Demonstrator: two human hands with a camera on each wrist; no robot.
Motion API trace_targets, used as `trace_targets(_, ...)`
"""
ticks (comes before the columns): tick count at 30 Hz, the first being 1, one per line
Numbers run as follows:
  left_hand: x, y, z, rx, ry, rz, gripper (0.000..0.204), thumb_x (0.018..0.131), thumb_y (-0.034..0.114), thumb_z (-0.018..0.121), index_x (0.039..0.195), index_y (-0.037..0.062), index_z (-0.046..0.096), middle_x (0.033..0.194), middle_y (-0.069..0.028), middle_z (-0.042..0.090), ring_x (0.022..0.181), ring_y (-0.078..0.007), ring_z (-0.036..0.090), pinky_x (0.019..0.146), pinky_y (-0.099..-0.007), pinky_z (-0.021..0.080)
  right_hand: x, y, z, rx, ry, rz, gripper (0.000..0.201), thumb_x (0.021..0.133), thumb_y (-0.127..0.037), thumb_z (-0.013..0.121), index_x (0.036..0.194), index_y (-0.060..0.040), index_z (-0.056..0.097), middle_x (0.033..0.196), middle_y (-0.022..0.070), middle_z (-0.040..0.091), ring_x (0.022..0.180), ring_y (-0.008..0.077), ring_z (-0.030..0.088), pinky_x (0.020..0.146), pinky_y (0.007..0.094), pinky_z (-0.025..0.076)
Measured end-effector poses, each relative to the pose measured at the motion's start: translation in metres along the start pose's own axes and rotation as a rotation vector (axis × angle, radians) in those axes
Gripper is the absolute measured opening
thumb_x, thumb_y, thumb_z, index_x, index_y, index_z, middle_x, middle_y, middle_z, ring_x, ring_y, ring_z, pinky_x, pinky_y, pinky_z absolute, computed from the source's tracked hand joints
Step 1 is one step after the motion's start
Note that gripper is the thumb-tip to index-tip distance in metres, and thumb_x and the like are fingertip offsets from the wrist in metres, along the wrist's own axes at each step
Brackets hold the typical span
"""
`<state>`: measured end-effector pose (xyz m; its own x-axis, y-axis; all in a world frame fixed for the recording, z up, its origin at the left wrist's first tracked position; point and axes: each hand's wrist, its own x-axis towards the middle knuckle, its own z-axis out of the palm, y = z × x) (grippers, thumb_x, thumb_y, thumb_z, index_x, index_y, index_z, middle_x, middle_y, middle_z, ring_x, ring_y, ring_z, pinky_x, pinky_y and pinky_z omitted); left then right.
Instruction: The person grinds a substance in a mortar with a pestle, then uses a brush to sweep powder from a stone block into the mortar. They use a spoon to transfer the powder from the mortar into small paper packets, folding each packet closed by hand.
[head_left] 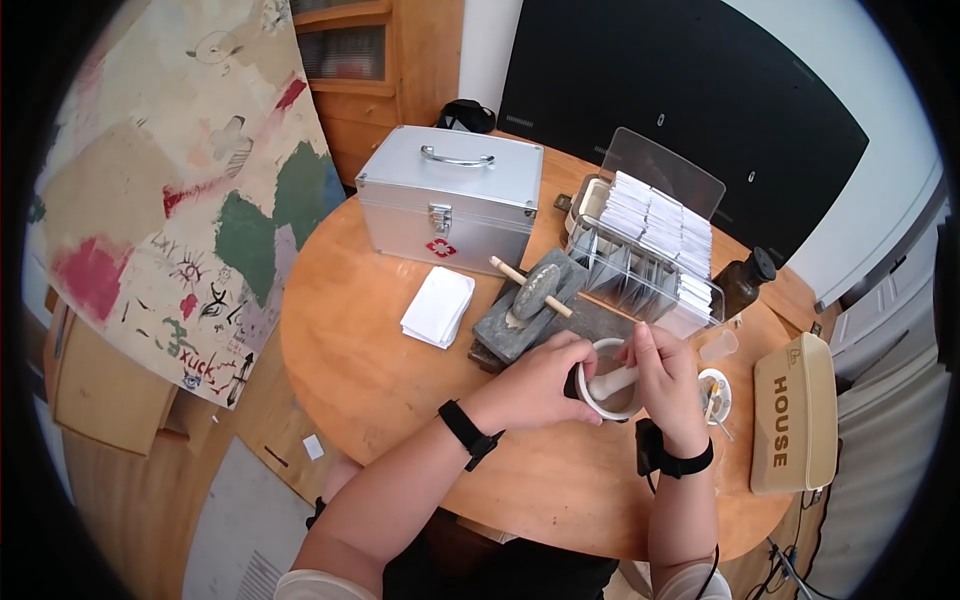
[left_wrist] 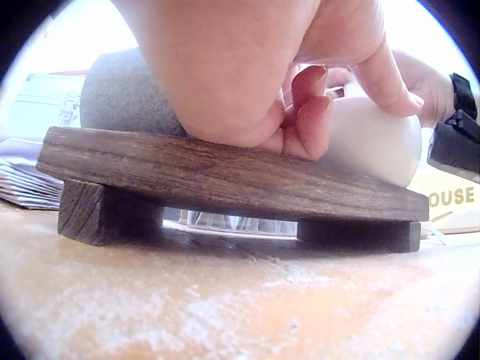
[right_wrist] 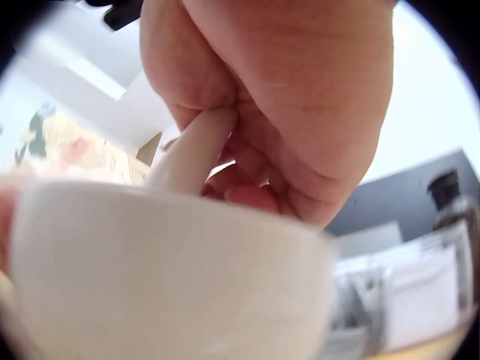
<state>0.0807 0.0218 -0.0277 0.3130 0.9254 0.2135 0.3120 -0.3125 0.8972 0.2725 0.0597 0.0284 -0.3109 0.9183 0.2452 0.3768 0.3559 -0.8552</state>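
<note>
A white mortar (head_left: pixel 611 414) stands on a dark wooden footed board (left_wrist: pixel 225 176), seen close up in the left wrist view. My left hand (head_left: pixel 540 385) holds the mortar from its left side, thumb and fingers about its wall near the rim. The white pestle (head_left: pixel 612 382) leans inside the mortar, its lower end in the bowl. My right hand (head_left: pixel 668 385) grips the pestle's upper part over the right rim. From the right wrist, the mortar's outer wall (right_wrist: pixel 172 270) hides the pestle's lower end, while its shaft (right_wrist: pixel 195 154) shows running up into the fingers.
Beyond the left hand is a grey stone grinder (head_left: pixel 520 325) with a wooden-handled wheel (head_left: pixel 540 290). White papers (head_left: pixel 438 306), a silver case (head_left: pixel 450 200) and a clear box (head_left: pixel 650 240) of envelopes stand further back. To the right are a small white dish (head_left: pixel 722 408) and a HOUSE box (head_left: pixel 795 415).
</note>
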Motion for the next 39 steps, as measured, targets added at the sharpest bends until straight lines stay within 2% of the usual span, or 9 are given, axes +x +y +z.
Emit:
trace_targets(1, 0.0, 0.0, 0.0, -0.002, -0.002, 0.002, 0.053, 0.069, 0.021, 0.096, 0.103, 0.007, 0.057, 0.11, -0.0085, 0.054, 0.091, -0.0223, 0.058, 0.078, -0.035, 0.051, 0.001, 0.001, -0.002, -0.284, 0.082, -0.118, 0.035, 0.103, -0.022, 0.067, 0.077, 0.0011, 0.063, 0.063, 0.0113, 0.06, 0.057, 0.0205, 0.057, 0.056, 0.0345, 0.046)
trace_targets(5, 0.001, 0.003, -0.001, 0.006, -0.004, -0.017, 0.054, 0.069, 0.021, 0.096, 0.103, 0.007, 0.058, 0.111, -0.0086, 0.054, 0.092, -0.0227, 0.058, 0.079, -0.0355, 0.051, -0.001, -0.007, -0.006, -0.322, 0.016, -0.16, 0.033, 0.092, -0.02, 0.08, 0.073, -0.0005, 0.063, 0.056, 0.0131, 0.06, 0.045, 0.0243, 0.057, 0.047, 0.0346, 0.044)
trace_targets(7, 0.001, 0.005, -0.002, -0.009, -0.017, -0.032, 0.055, 0.067, 0.019, 0.096, 0.103, 0.0047, 0.057, 0.114, -0.0135, 0.056, 0.102, -0.0312, 0.063, 0.09, -0.0387, 0.053, -0.002, -0.007, -0.005, -0.373, 0.023, -0.215, 0.032, 0.091, -0.019, 0.081, 0.072, -0.0009, 0.062, 0.057, 0.0136, 0.061, 0.046, 0.0258, 0.058, 0.048, 0.0352, 0.045)
trace_targets(11, 0.001, 0.003, -0.001, -0.004, -0.024, -0.043, 0.054, 0.068, 0.022, 0.096, 0.104, 0.0071, 0.058, 0.112, -0.0095, 0.055, 0.097, -0.0253, 0.059, 0.083, -0.0359, 0.051, -0.006, -0.015, -0.002, -0.46, 0.156, -0.227, 0.034, 0.087, -0.016, 0.084, 0.069, -0.0018, 0.058, 0.06, 0.0143, 0.062, 0.05, 0.0298, 0.061, 0.049, 0.0374, 0.047)
trace_targets(16, 0.001, 0.004, -0.001, -0.018, -0.022, -0.025, 0.055, 0.067, 0.019, 0.096, 0.104, 0.0049, 0.057, 0.116, -0.0142, 0.056, 0.106, -0.032, 0.063, 0.092, -0.0395, 0.053, -0.006, -0.008, 0.006, -0.516, 0.173, -0.326, 0.035, 0.085, -0.014, 0.085, 0.068, -0.0018, 0.057, 0.063, 0.0138, 0.061, 0.052, 0.0302, 0.061, 0.049, 0.0377, 0.047)
trace_targets(24, 0.001, 0.005, -0.001, -0.007, -0.018, -0.027, 0.057, 0.067, 0.02, 0.096, 0.105, 0.0042, 0.058, 0.116, -0.0141, 0.057, 0.105, -0.0318, 0.063, 0.092, -0.0392, 0.053, -0.008, -0.011, 0.005, -0.494, 0.207, -0.312, 0.033, 0.086, -0.015, 0.084, 0.072, -0.0024, 0.057, 0.067, 0.0133, 0.062, 0.056, 0.0323, 0.06, 0.052, 0.0404, 0.047)
trace_targets(32, 0.002, 0.007, -0.002, -0.003, -0.038, -0.045, 0.056, 0.068, 0.02, 0.096, 0.104, 0.0047, 0.057, 0.115, -0.0136, 0.056, 0.105, -0.0315, 0.063, 0.092, -0.0391, 0.053, -0.003, -0.006, 0.002, -0.487, 0.078, -0.33, 0.032, 0.086, -0.014, 0.083, 0.072, -0.0021, 0.056, 0.07, 0.0143, 0.062, 0.059, 0.0328, 0.061, 0.054, 0.0412, 0.048)
trace_targets(34, 0.001, 0.004, -0.001, 0.008, -0.014, -0.019, 0.053, 0.068, 0.022, 0.097, 0.102, 0.0081, 0.057, 0.112, -0.0091, 0.055, 0.097, -0.025, 0.06, 0.084, -0.0364, 0.052, -0.004, -0.005, 0.0, -0.494, 0.096, -0.325, 0.032, 0.085, -0.014, 0.083, 0.072, -0.0023, 0.056, 0.07, 0.014, 0.062, 0.058, 0.0327, 0.061, 0.054, 0.0414, 0.048)
trace_targets(39, 0.0, 0.001, 0.001, 0.02, 0.003, 0.007, 0.054, 0.069, 0.02, 0.096, 0.103, 0.0079, 0.057, 0.113, -0.0087, 0.054, 0.094, -0.0229, 0.059, 0.081, -0.0354, 0.052, -0.002, -0.006, -0.001, -0.559, 0.23, -0.327, 0.033, 0.085, -0.015, 0.083, 0.071, -0.0035, 0.056, 0.068, 0.013, 0.062, 0.056, 0.032, 0.06, 0.053, 0.0414, 0.048)
